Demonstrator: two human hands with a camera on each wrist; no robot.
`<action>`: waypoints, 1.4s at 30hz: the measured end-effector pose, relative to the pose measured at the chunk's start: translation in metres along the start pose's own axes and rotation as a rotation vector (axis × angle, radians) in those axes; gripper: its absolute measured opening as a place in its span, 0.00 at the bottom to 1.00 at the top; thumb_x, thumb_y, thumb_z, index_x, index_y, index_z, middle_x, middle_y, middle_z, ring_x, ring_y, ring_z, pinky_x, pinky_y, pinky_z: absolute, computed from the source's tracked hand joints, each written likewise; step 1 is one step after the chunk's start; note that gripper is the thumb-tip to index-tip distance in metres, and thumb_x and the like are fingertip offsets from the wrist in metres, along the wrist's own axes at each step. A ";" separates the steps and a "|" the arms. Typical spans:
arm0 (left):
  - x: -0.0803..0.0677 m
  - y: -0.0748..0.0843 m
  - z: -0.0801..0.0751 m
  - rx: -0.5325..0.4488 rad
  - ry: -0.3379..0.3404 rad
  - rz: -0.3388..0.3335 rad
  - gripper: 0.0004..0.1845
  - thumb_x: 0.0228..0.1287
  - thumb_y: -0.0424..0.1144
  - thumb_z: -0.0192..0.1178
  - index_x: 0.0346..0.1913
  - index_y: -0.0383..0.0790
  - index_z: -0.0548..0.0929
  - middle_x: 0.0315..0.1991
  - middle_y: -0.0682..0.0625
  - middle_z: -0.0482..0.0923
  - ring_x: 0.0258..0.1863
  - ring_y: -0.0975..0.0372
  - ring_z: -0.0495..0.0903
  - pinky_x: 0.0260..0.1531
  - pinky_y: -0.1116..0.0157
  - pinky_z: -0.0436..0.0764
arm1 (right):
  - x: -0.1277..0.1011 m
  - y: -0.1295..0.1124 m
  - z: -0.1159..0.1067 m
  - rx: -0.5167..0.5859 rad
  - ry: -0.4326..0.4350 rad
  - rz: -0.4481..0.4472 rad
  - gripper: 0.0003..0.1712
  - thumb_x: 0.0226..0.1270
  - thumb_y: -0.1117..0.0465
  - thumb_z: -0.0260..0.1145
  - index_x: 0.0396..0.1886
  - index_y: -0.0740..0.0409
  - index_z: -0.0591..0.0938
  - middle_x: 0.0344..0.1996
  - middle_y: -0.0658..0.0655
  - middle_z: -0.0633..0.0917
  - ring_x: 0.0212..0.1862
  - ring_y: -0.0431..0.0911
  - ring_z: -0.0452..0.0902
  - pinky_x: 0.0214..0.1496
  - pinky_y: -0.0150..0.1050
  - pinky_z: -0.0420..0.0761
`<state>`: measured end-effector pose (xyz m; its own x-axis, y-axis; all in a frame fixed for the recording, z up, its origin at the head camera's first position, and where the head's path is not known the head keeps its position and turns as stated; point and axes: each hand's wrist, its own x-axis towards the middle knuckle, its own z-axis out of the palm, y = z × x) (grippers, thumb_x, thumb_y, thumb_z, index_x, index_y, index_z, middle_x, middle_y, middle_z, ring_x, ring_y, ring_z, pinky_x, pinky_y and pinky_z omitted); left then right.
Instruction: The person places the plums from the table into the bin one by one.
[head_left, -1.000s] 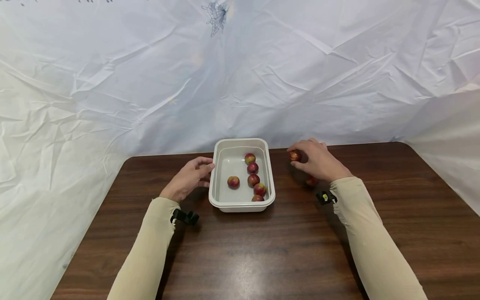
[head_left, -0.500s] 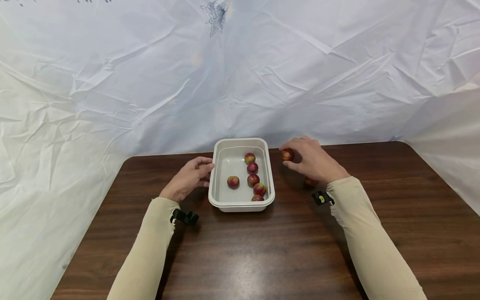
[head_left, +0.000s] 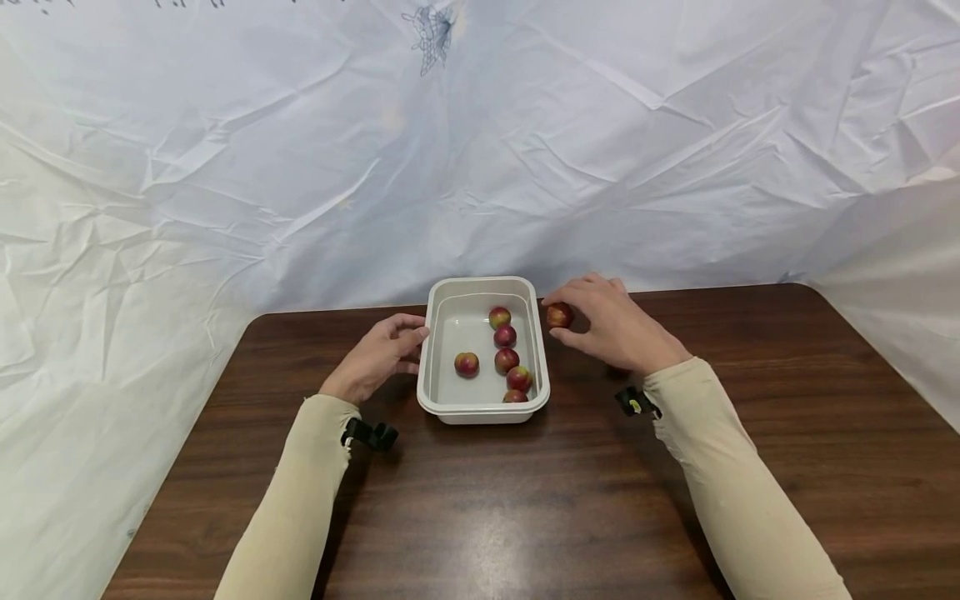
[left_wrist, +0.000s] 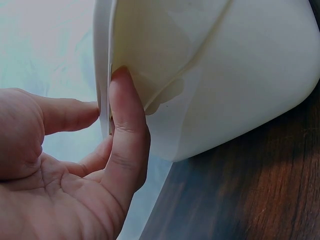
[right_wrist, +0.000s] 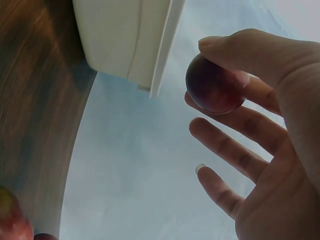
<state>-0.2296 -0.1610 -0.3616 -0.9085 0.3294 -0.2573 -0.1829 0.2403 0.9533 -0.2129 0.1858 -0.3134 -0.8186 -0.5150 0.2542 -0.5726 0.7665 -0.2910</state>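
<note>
In the head view a white plastic tub stands at the table's far edge with several small red-and-yellow fruits inside. Most of them form a line along its right side; one fruit lies apart at left. My left hand pinches the tub's left rim, and the left wrist view has the thumb and a finger on either side of that rim. My right hand holds a small round red fruit between thumb and fingers, just right of the tub and raised about rim height.
Two more red fruits show at the lower left of the right wrist view, one larger-looking fruit and the edge of another fruit. The dark wood table ends at a white cloth behind the tub.
My right hand has carried its fruit left toward the tub's right rim. A fruit on the table behind it has passed out of sight under the hand. The left hand and tub stay put.
</note>
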 end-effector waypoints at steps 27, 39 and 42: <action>0.001 -0.001 0.001 -0.002 0.011 -0.006 0.24 0.81 0.43 0.52 0.71 0.36 0.67 0.60 0.37 0.74 0.46 0.56 0.80 0.44 0.64 0.86 | 0.003 -0.037 0.013 0.000 -0.055 -0.078 0.16 0.65 0.56 0.74 0.52 0.50 0.85 0.47 0.49 0.86 0.58 0.49 0.73 0.57 0.52 0.67; 0.001 0.000 0.001 -0.014 0.014 -0.005 0.22 0.81 0.42 0.52 0.70 0.38 0.68 0.58 0.38 0.76 0.45 0.56 0.80 0.43 0.63 0.86 | 0.007 -0.049 0.030 -0.013 -0.111 -0.096 0.19 0.65 0.52 0.75 0.54 0.48 0.86 0.49 0.46 0.87 0.58 0.47 0.75 0.59 0.51 0.65; 0.002 -0.001 0.001 -0.013 0.017 -0.004 0.21 0.81 0.42 0.52 0.70 0.37 0.69 0.57 0.39 0.76 0.45 0.56 0.80 0.43 0.63 0.86 | 0.007 -0.051 0.034 -0.013 -0.112 -0.105 0.19 0.65 0.52 0.75 0.54 0.48 0.86 0.49 0.46 0.88 0.59 0.47 0.76 0.60 0.51 0.64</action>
<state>-0.2305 -0.1594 -0.3631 -0.9138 0.3130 -0.2590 -0.1918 0.2295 0.9542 -0.1911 0.1302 -0.3277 -0.7544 -0.6319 0.1775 -0.6554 0.7105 -0.2561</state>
